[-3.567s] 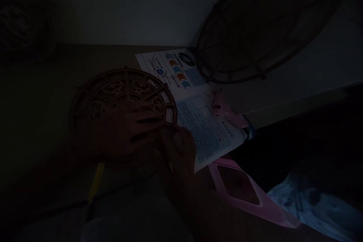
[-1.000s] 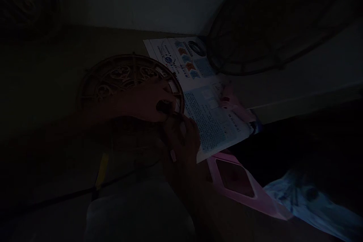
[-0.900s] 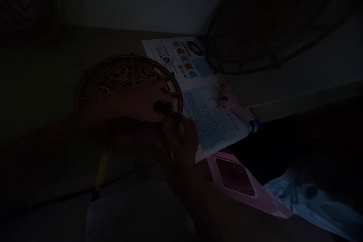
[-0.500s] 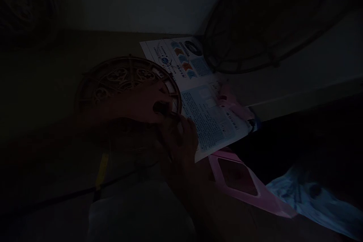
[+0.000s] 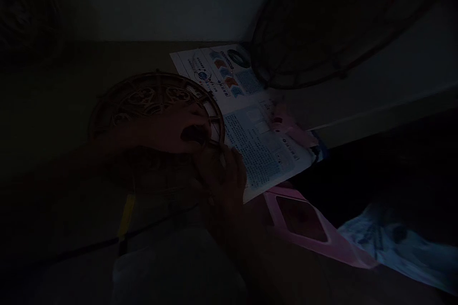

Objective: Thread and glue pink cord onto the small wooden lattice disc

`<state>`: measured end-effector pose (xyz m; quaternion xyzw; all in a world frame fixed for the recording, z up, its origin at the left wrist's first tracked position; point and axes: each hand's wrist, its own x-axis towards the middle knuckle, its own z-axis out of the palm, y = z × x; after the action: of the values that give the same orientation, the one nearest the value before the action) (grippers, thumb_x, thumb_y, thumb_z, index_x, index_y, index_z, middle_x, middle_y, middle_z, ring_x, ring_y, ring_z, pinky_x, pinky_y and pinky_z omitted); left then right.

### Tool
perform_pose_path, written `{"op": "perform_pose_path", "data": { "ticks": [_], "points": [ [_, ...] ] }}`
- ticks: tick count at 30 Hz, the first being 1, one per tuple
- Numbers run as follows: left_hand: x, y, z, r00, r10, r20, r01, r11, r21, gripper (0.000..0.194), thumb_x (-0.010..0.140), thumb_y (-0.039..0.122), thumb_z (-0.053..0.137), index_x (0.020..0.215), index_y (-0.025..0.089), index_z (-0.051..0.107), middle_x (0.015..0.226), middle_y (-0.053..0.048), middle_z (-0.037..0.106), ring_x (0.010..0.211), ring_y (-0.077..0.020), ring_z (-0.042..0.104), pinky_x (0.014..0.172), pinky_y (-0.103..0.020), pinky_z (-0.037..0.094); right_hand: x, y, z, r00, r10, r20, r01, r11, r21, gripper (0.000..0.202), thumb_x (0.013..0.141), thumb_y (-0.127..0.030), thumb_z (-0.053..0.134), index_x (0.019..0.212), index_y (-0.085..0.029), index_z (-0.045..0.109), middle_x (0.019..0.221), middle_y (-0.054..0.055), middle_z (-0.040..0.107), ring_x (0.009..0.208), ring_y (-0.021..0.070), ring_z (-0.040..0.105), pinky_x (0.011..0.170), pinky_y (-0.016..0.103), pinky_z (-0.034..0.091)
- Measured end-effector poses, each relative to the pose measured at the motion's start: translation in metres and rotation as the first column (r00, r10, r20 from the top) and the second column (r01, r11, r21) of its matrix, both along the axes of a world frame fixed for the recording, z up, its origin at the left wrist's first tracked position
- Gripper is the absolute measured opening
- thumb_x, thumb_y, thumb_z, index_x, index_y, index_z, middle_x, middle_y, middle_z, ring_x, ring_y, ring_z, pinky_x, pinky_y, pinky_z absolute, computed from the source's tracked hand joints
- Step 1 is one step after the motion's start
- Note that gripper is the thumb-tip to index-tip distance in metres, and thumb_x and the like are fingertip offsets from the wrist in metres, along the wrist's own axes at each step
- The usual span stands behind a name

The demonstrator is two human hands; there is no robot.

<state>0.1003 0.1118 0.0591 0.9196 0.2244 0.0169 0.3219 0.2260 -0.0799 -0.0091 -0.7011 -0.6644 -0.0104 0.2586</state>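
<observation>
And here's the left hand [image 5: 173,128], curled low over the round openwork panel [image 5: 142,96], its fingertips meeting those of the right hand [image 5: 231,176] by the near-right rim. Too dark to tell whether either hand pinches anything between them! The panel lies beneath the left hand and forward-left of the right, overlapping the printed sheet [image 5: 250,145], which spreads just beyond the right fingers. A pink frame [image 5: 331,238] sits to the right hand's right. For good work here, I'd say light, close fingertips, the left wrist easy on that lattice, and far more light on the rim.
</observation>
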Motion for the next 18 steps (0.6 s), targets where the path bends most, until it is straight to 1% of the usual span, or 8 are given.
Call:
{"op": "perform_pose_path", "data": {
  "ticks": [2,4,7,10,12,14,18],
  "points": [
    [-0.002,0.002,-0.001,1.0,-0.013,0.013,0.014,0.999,-0.047,0.025,0.093,0.028,0.072,0.118,0.022,0.071,0.133,-0.007,0.06,0.126,-0.0265,0.054,0.108,-0.042,0.041,0.0,0.0,0.002,1.0,0.003,0.008,-0.003,1.0,-0.015,0.055,0.104,-0.033,0.05,0.158,-0.04,0.041,0.165,0.014,0.029,0.153,0.047,0.027,0.111,0.073,0.04],
    [-0.002,0.003,-0.001,1.0,-0.015,0.008,0.015,0.998,-0.062,0.025,0.093,0.03,0.072,0.117,0.021,0.072,0.132,-0.007,0.06,0.123,-0.0252,0.056,0.106,-0.04,0.042,0.0,0.0,0.002,1.0,0.004,0.009,-0.004,1.0,-0.02,0.055,0.104,-0.032,0.05,0.157,-0.041,0.042,0.166,0.014,0.028,0.153,0.0473,0.027,0.111,0.074,0.039],
    [0.002,0.002,0.001,1.0,-0.014,0.011,0.014,1.0,0.005,0.022,0.091,0.027,0.074,0.112,0.019,0.073,0.126,-0.007,0.063,0.117,-0.0237,0.059,0.103,-0.037,0.044,0.0,0.0,0.002,1.0,-0.005,0.005,0.005,1.0,-0.005,0.057,0.104,-0.028,0.049,0.158,-0.043,0.04,0.165,0.013,0.03,0.154,0.0455,0.027,0.112,0.072,0.04],
    [0.007,0.0,0.005,1.0,-0.013,-0.019,0.015,0.996,0.087,0.021,0.09,0.028,0.075,0.109,0.018,0.075,0.123,-0.007,0.065,0.113,-0.0238,0.061,0.098,-0.036,0.047,-0.001,-0.001,0.001,1.0,-0.014,0.005,0.014,1.0,0.004,0.059,0.104,-0.029,0.05,0.16,-0.043,0.037,0.164,0.013,0.032,0.153,0.0448,0.028,0.112,0.071,0.041],
    [0.01,-0.002,0.008,0.998,-0.005,-0.064,0.011,0.995,0.101,0.025,0.091,0.028,0.074,0.113,0.018,0.075,0.126,-0.008,0.065,0.115,-0.0248,0.061,0.098,-0.037,0.048,-0.001,0.0,0.001,1.0,-0.015,0.006,0.015,1.0,0.004,0.06,0.103,-0.031,0.052,0.16,-0.043,0.038,0.165,0.012,0.032,0.153,0.0456,0.029,0.113,0.071,0.04],
    [0.012,-0.003,0.01,0.994,0.015,-0.108,-0.006,0.996,0.083,0.029,0.09,0.028,0.074,0.118,0.019,0.074,0.129,-0.008,0.063,0.117,-0.0259,0.06,0.101,-0.04,0.047,-0.001,0.0,0.0,1.0,-0.012,0.005,0.012,1.0,0.009,0.06,0.102,-0.031,0.054,0.159,-0.043,0.04,0.166,0.012,0.031,0.153,0.0461,0.029,0.114,0.071,0.039],
    [0.012,-0.004,0.007,0.986,0.039,-0.16,-0.03,0.998,0.06,0.037,0.089,0.032,0.073,0.125,0.024,0.071,0.135,-0.007,0.061,0.124,-0.0289,0.056,0.108,-0.047,0.044,-0.001,0.0,-0.001,1.0,-0.016,-0.003,0.016,1.0,0.015,0.056,0.103,-0.03,0.053,0.156,-0.042,0.043,0.166,0.012,0.031,0.154,0.0448,0.028,0.113,0.07,0.041]
  ]
}}
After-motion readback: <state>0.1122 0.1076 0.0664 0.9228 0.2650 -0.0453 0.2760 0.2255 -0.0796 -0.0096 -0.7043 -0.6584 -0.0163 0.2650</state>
